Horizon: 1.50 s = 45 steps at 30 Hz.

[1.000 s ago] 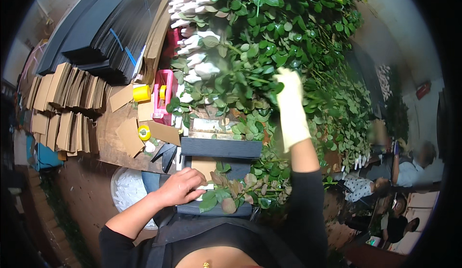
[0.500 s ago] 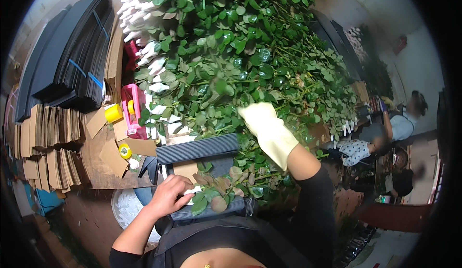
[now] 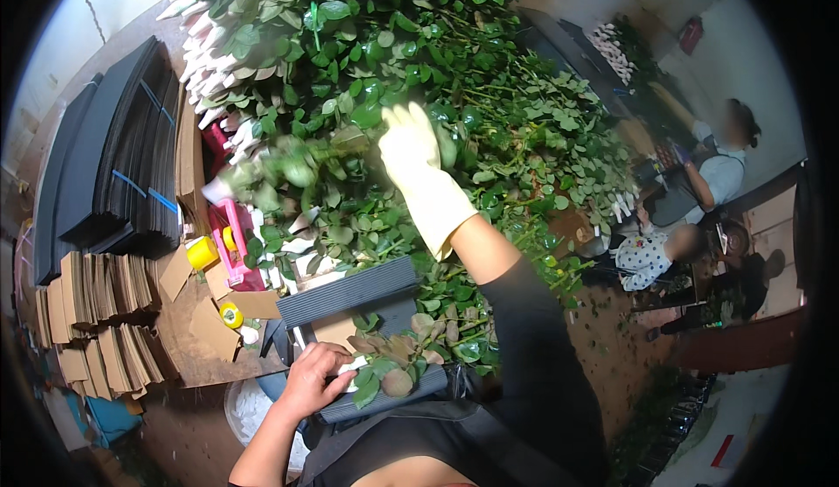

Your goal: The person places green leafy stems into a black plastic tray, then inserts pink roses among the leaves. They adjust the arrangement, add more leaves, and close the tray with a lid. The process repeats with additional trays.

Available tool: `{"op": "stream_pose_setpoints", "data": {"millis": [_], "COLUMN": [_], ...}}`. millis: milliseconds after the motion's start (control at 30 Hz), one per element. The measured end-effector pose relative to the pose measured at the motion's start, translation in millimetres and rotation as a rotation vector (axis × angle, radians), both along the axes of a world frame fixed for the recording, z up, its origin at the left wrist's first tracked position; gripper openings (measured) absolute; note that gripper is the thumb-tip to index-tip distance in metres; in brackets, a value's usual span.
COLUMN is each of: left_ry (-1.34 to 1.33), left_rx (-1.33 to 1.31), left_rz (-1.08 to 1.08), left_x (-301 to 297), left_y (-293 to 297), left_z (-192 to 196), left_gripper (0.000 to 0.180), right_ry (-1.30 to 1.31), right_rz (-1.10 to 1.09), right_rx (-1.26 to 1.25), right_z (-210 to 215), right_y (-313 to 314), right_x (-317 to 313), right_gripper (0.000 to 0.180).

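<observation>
My bare left hand (image 3: 316,379) is closed over the white-sleeved head of a rose (image 3: 353,370), whose leaves spread to its right. That rose lies in a dark corrugated wrapper (image 3: 350,293) on the near side of the table. Farther up, my right hand, in a pale yellow glove (image 3: 411,156), is over a big heap of leafy rose stems (image 3: 489,93). A blurred rose stem with a pale head (image 3: 293,165) runs leftward from under the glove and seems held in it; the fingers' grip is partly hidden.
At the left stand dark corrugated sheets (image 3: 105,163) in a stack and bundles of brown cardboard (image 3: 105,299). A pink tape dispenser (image 3: 234,251) and yellow tape rolls (image 3: 202,253) sit near the wrapper. A tub (image 3: 249,413) stands below the table edge. Other people (image 3: 712,177) are at the right.
My right hand has moved up and left over the heap, and a blurred rose stem now shows beside it. My left hand stays on the rose in the wrapper. The view has shifted slightly.
</observation>
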<state>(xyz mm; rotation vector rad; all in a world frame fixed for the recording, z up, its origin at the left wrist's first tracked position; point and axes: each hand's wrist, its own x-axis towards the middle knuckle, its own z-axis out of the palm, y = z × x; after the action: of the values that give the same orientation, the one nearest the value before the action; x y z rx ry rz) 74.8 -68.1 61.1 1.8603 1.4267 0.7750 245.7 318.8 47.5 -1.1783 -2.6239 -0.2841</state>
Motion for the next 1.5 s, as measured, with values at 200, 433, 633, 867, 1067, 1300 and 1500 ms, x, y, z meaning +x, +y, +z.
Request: {"op": "stream_pose_setpoints", "data": {"millis": [200,433,633,867,1067,1300,1500], "left_ry": [-0.003,0.059,0.010,-0.228,-0.129,0.023,-0.089], "left_rx": [0.015,0.090,-0.004,0.030,0.047,-0.031,-0.073], "left_rz": [-0.009,-0.037,0.098,0.217,0.106,0.008,0.076], "left_x": [-3,-2,-7,3,3,0,4], "left_y": [-5,2,-18,-14,-7,-4,0], "left_z": [-5,-1,-26,-39,-11,1,-4], "left_gripper": [0.026,0.026,0.036,0.096,0.057,0.037,0.047], "right_ry": [-0.094,0.448,0.527,0.080,-0.428,-0.305,-0.372], "right_rz": [-0.066,0.251,0.486,-0.026,0.007,-0.107,-0.145], "right_rx": [-0.042,-0.004,-0.321,-0.710,-0.960,-0.554,-0.235], "right_z": [81,69,110,50,128,56,-56], "right_y": [0,-18,-141,-202,-157,-1,49], "right_x": [6,40,138,222,160,-13,-19], "right_gripper": [0.025,0.037,0.045,0.034,0.029,0.021,0.032]}}
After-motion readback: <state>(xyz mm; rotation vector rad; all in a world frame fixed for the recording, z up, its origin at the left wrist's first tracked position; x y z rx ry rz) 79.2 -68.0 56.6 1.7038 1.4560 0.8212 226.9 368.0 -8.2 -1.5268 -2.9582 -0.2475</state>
